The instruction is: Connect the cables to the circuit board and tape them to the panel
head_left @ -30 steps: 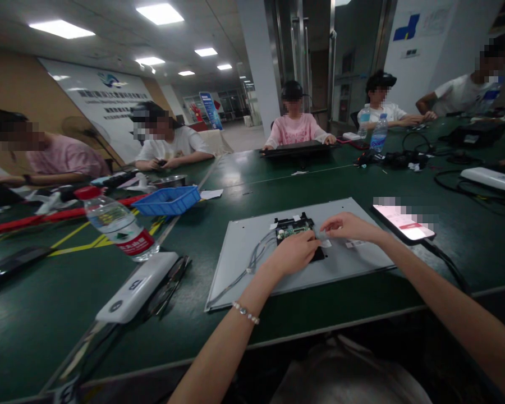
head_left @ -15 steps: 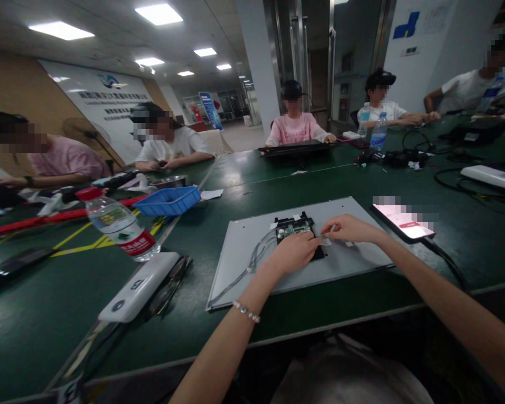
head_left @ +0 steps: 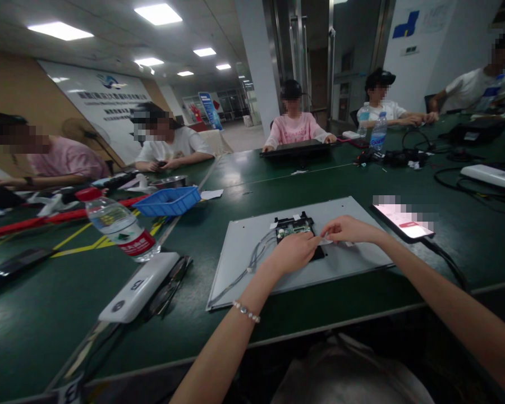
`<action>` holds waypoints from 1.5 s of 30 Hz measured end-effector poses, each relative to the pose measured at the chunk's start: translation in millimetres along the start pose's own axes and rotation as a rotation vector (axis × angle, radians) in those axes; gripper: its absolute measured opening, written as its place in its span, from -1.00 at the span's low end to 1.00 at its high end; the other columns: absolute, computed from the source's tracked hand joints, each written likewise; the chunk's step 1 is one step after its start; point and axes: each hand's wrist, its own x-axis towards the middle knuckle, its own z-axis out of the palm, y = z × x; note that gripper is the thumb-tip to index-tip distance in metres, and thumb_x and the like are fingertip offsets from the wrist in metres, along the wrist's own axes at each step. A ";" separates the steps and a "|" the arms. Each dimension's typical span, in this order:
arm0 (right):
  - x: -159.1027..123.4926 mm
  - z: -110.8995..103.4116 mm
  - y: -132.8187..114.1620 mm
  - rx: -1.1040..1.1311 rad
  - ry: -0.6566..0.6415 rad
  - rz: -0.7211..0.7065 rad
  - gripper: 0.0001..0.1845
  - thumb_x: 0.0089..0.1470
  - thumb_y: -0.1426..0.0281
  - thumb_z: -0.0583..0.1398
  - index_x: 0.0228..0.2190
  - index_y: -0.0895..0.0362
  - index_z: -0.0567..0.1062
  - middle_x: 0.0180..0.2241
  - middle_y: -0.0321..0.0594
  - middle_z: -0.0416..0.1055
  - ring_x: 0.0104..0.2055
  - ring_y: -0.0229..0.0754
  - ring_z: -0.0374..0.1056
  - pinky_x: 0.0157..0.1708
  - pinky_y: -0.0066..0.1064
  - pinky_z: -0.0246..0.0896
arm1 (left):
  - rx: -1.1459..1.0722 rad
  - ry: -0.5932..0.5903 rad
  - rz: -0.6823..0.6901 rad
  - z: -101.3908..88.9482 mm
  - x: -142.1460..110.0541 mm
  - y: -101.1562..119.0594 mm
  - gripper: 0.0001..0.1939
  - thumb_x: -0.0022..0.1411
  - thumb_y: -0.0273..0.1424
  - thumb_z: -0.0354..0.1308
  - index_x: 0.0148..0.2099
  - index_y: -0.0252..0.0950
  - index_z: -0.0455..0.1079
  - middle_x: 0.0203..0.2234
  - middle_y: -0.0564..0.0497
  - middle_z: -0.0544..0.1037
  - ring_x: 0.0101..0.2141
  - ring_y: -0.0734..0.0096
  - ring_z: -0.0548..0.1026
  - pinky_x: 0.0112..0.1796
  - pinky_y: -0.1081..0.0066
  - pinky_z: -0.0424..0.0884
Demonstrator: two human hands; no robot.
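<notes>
A flat grey panel [head_left: 235, 247] lies on the green table before me. On it is a black bracket [head_left: 318, 253] with a green circuit board [head_left: 297, 229], partly covered by my left hand. Grey cables [head_left: 256, 253] run from the board to the panel's near left corner. My left hand [head_left: 298, 249] rests over the board, its fingers closed and pointing right; what the fingertips hold is hidden. Close beside them, my right hand [head_left: 347, 229] pinches a small pale translucent strip [head_left: 329, 242] just right of the bracket. The fingertips of both hands nearly meet.
Right of the panel lies a lit phone [head_left: 404, 220] on a cable. To the left are a white power bank [head_left: 138, 287], glasses [head_left: 168, 289], a tilted water bottle [head_left: 120, 227] and a blue tray [head_left: 168, 203]. Several people sit around the table.
My right hand has shifted very slightly, and the pale strip at its fingertips sits a little differently. My left hand and the panel have stayed in place.
</notes>
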 end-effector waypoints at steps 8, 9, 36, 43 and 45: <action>-0.1 0.0 -0.3 0.011 0.015 0.016 -0.70 -0.01 0.30 0.17 -0.24 0.13 0.57 -0.43 -0.20 0.51 -0.41 -0.21 0.38 -0.36 -0.40 0.23 | -0.005 0.007 -0.021 1.6 -0.4 -1.7 -0.66 0.35 -0.43 -0.16 0.11 -0.25 0.24 -0.26 -0.05 0.48 -0.25 0.32 0.48 -0.22 0.39 0.35; 0.2 0.0 0.0 0.011 0.018 0.013 -0.70 -0.01 0.31 0.17 -0.24 0.14 0.57 -0.44 -0.20 0.50 -0.42 -0.21 0.37 -0.37 -0.41 0.23 | -0.005 0.011 -0.024 1.3 -0.3 -1.7 -0.66 0.35 -0.43 -0.16 0.12 -0.25 0.24 -0.26 -0.05 0.48 -0.24 0.32 0.48 -0.21 0.38 0.36; 1.8 -24.1 52.9 -0.469 0.453 0.136 -0.68 0.09 0.32 0.09 -0.22 0.17 0.56 -0.08 -0.05 0.43 -0.07 -0.04 0.36 -0.03 -0.30 0.16 | 0.027 0.236 -0.804 23.4 -20.8 -63.3 -0.70 0.32 -0.33 -0.07 -0.06 -0.34 0.41 -0.24 -0.16 0.56 -0.17 0.22 0.51 -0.15 0.33 0.38; 7.1 -15.3 48.1 -0.484 0.464 0.042 -0.73 0.07 0.38 0.10 -0.27 0.18 0.57 -0.12 -0.06 0.45 -0.04 -0.06 0.34 0.03 -0.31 0.12 | -0.055 0.076 -0.847 21.2 -18.9 -61.7 -0.67 0.35 -0.29 -0.11 -0.09 -0.33 0.43 -0.20 -0.16 0.56 -0.15 0.25 0.50 -0.14 0.40 0.34; 6.0 -12.7 42.9 -0.471 0.481 0.036 -0.72 0.08 0.39 0.09 -0.26 0.18 0.57 -0.12 -0.05 0.44 -0.05 -0.05 0.34 0.01 -0.30 0.13 | -0.060 0.062 -0.848 19.1 -18.8 -61.1 -0.67 0.35 -0.30 -0.12 -0.10 -0.33 0.43 -0.21 -0.16 0.56 -0.16 0.24 0.50 -0.14 0.39 0.34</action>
